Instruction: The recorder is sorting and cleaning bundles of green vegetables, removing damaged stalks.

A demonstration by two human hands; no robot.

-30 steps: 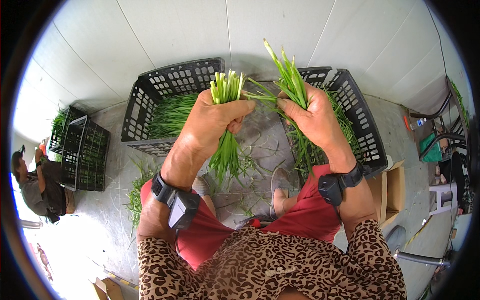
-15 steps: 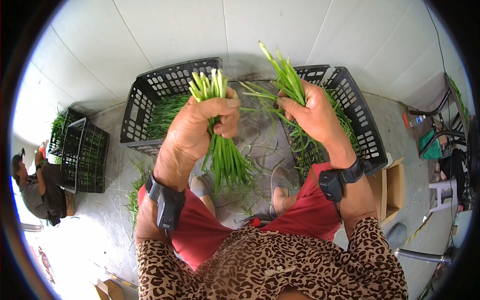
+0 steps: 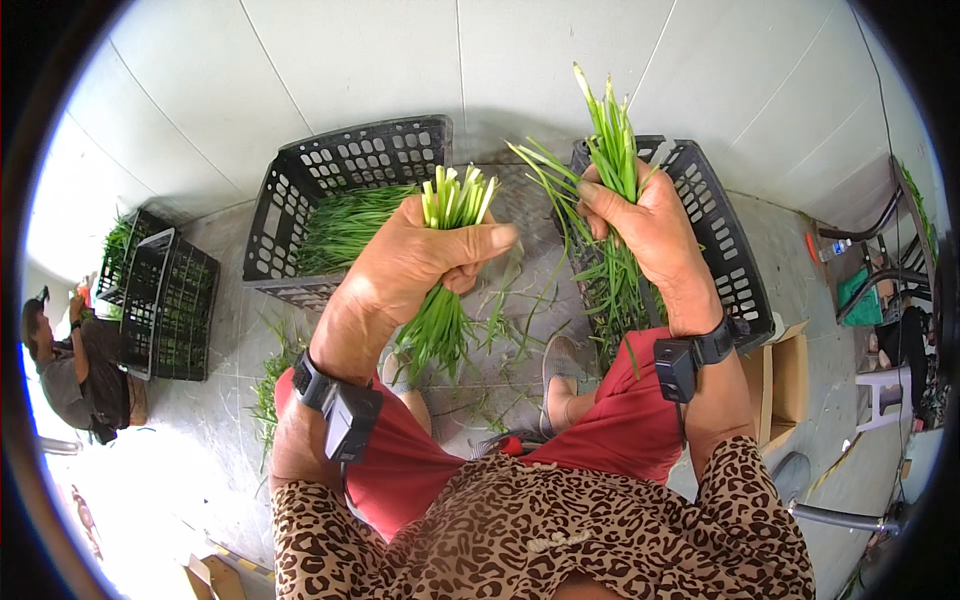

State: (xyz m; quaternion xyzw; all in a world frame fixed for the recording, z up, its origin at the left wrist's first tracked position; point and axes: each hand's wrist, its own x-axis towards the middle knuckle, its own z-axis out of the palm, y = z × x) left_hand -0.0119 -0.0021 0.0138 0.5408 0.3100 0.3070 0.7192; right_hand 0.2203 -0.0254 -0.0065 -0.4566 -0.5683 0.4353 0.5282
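Observation:
My left hand point(image 3: 425, 245) is closed round a thick bunch of garlic chives point(image 3: 440, 325), its pale cut ends sticking up above my fist and its green leaves hanging below. My left thumb points to the right. In my right hand point(image 3: 645, 220) is a smaller, looser bunch of chives point(image 3: 612, 150), pinched between thumb and fingers. Its stems stand upright, a few blades splay off to the left, and the leaves droop beneath. Both bunches are held in the air and do not touch each other.
A black crate point(image 3: 270, 225) with chives lying in it stands at the left, another black crate point(image 3: 735, 250) at the right. Loose blades litter the grey floor point(image 3: 490, 395). An open cardboard box point(image 3: 790, 385) is at my right. Far left, a person point(image 3: 85, 375) sits by stacked crates point(image 3: 180, 310).
Both hands have moved to the right, the left one also slightly down. My left thumb has straightened out. Each hand still holds its bunch.

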